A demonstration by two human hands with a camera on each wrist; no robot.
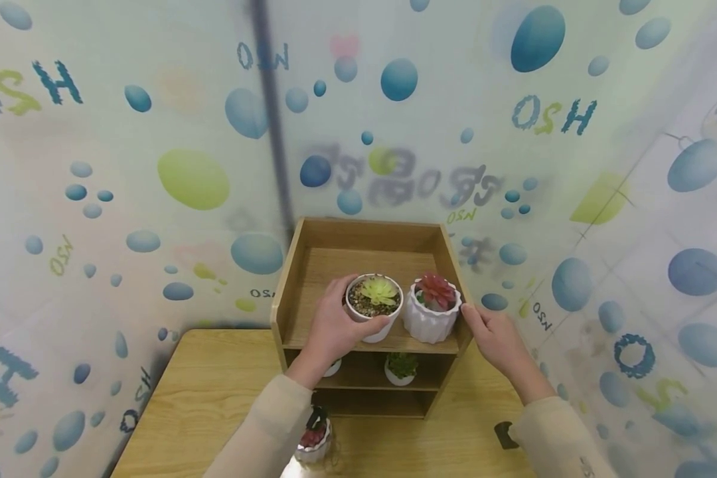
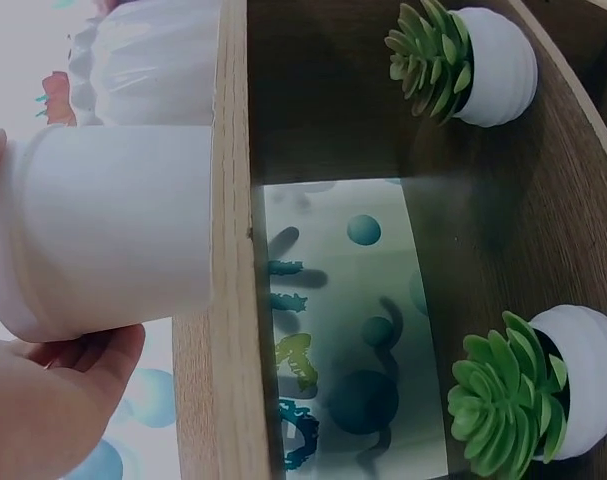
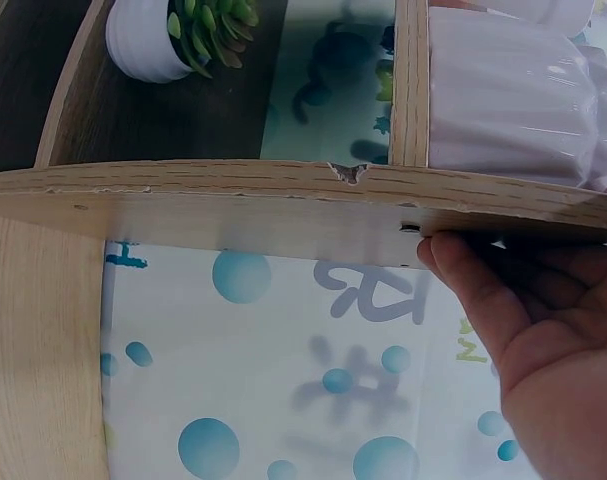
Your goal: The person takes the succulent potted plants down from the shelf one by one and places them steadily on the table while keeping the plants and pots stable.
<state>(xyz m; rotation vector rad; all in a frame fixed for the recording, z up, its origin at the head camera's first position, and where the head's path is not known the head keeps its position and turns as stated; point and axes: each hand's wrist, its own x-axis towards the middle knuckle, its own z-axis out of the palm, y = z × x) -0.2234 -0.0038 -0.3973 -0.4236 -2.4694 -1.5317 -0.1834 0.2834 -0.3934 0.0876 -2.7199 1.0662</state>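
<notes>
My left hand [image 1: 337,322] grips a white flowerpot [image 2: 123,230] that holds gravel and a yellow-green succulent [image 1: 379,291], thumb across its front. The pot is upright on the top tier of a small wooden shelf [image 1: 319,269], its base right at the front board. Beside it on the right stands a ribbed white flowerpot [image 1: 431,322] with a red succulent [image 1: 436,290]. My right hand [image 1: 497,337] holds the upper edge of the shelf's right side panel [image 3: 233,215], with fingers [image 3: 473,285] against its outer face.
Two small white pots with green succulents [image 2: 508,395] [image 2: 433,60] sit on the middle tier. Another potted red succulent [image 1: 313,439] stands on the wooden table [image 1: 215,385] at front left. A small black object [image 1: 505,435] lies near my right sleeve. Patterned curtains [image 1: 358,99] surround the table.
</notes>
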